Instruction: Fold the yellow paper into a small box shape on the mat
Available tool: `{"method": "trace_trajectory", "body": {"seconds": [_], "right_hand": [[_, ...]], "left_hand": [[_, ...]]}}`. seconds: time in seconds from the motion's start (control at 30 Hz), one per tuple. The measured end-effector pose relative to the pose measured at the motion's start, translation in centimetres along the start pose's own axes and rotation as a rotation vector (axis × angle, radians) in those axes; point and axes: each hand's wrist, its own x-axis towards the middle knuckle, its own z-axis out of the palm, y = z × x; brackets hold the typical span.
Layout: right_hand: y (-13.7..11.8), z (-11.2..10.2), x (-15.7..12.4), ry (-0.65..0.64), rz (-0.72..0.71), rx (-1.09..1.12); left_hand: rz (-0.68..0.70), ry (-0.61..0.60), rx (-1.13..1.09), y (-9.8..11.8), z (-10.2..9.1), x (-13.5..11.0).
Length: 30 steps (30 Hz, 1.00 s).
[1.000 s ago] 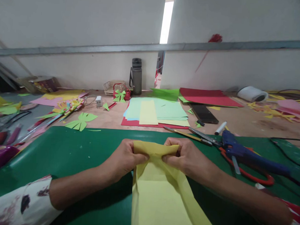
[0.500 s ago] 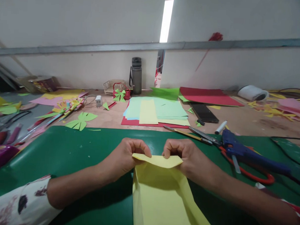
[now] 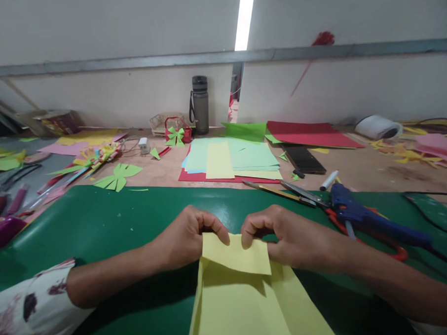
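A sheet of yellow paper [image 3: 239, 306] with creased, raised sides lies before me on a green mat [image 3: 131, 252]. Its far end is bent over toward me as a flap. My left hand [image 3: 194, 235] pinches the flap's left part, index finger on top. Close beside it, my right hand [image 3: 274, 234] grips the right part of the same fold between thumb and bent fingers. Both thumbs are partly hidden by the paper.
A blue glue gun [image 3: 373, 218] lies across orange-handled scissors [image 3: 300, 190] on the right. Behind the mat are stacked coloured papers [image 3: 249, 156], a phone [image 3: 303, 159], a white marker [image 3: 329, 180] and a grey bottle [image 3: 201, 107]. Cut paper pieces [image 3: 119, 177] lie left.
The far flap, seen nearly edge-on before, now leans further toward me and shows more of its face. Both hands keep hold of it. The view has shifted slightly.
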Motion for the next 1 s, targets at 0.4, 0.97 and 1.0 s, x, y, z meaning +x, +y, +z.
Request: {"method": "trace_trajectory", "body": {"seconds": [0.4,0.97,1.0], "right_hand": [[-0.5,0.7,0.6,0.047,0.092,-0.017],[0.1,1.7,1.5,0.034,0.191,0.297],[0.2,1.8,1.6,0.041,0.196,0.319]], "left_hand": [[0.096,-0.099,0.181,0.0,0.1,-0.2],[0.433,-0.030,0.436,0.0,0.4,-1.2],[0.428,-0.029,0.434,0.0,0.5,-1.2]]}}
